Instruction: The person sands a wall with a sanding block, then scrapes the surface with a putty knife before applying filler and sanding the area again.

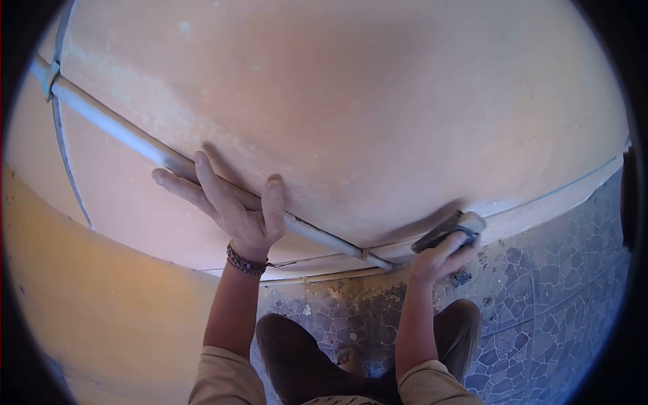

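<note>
My left hand point(239, 212) lies with spread fingers over a light pipe point(115, 125) that runs along the lower part of a pinkish wall point(405, 121). Its fingertips touch the wall, and a braided bracelet point(246, 260) circles the wrist. Further right, my right hand point(447, 253) is closed around a dark, flat-edged block point(444, 231). The block is near the bottom of the wall and casts a shadow there. Part of it is hidden by the fingers, so its exact kind is unclear.
A yellow wall surface point(101, 304) fills the lower left. A thin cable point(64, 145) crosses the pipe near a clip point(51, 79). Below is a floor with a stone pattern point(526, 317), with my knees point(293, 344) and a bare foot point(352, 361) above it.
</note>
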Demonstrator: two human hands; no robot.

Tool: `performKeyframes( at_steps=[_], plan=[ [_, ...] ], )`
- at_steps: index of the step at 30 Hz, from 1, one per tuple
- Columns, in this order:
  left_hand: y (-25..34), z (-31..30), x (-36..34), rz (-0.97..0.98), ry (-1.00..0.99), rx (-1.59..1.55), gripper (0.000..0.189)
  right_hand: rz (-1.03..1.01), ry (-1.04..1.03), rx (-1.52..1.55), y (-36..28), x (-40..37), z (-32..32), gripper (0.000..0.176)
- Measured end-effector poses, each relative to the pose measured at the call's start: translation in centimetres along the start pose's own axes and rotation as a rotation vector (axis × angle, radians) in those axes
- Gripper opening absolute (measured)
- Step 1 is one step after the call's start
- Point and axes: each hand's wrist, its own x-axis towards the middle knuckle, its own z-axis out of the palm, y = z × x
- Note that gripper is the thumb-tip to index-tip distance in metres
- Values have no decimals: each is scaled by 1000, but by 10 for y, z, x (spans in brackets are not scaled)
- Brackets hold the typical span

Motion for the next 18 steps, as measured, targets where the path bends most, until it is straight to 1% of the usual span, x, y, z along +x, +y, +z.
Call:
performKeyframes(
  at_steps=[1, 3, 4, 7, 10, 11, 12, 13, 14, 16, 17, 18],
  plan=[
    [1, 0, 1, 2, -12, 6, 78, -77, -96, 3, 6, -5, 0, 52],
    [0, -1, 2, 10, -47, 9, 79, -300, -258, -83, 22, -11, -2, 54],
    [0, -1, 1, 25, -52, 1, 78, -498, -280, -164, 31, -7, 0, 54],
    [0, 1, 0, 51, -57, -25, 74, -717, -258, -447, 25, 19, 4, 55],
    [-2, 2, -2, 60, -43, -32, 72, -741, -242, -366, 29, 22, 9, 56],
    [-5, 3, -3, 72, -28, -31, 72, -671, -159, -195, 46, 16, 10, 55],
    [-5, 2, -5, 77, -27, -36, 72, -604, -185, -227, 41, 11, 7, 53],
    [-5, 4, -4, 110, 19, -37, 67, -648, -144, -240, 42, 8, 6, 50],
    [-4, 5, -5, 105, 24, -62, 66, -699, -100, -246, 44, 8, 8, 47],
    [-4, 5, -6, 101, 40, -95, 64, -641, -49, -242, 39, 0, 11, 40],
    [-3, 5, -5, 99, 54, -104, 61, -678, -24, -324, 31, 0, 14, 32],
    [-3, 6, -6, 100, 62, -117, 60, -680, -13, -408, 26, -2, 15, 35]
  ],
)
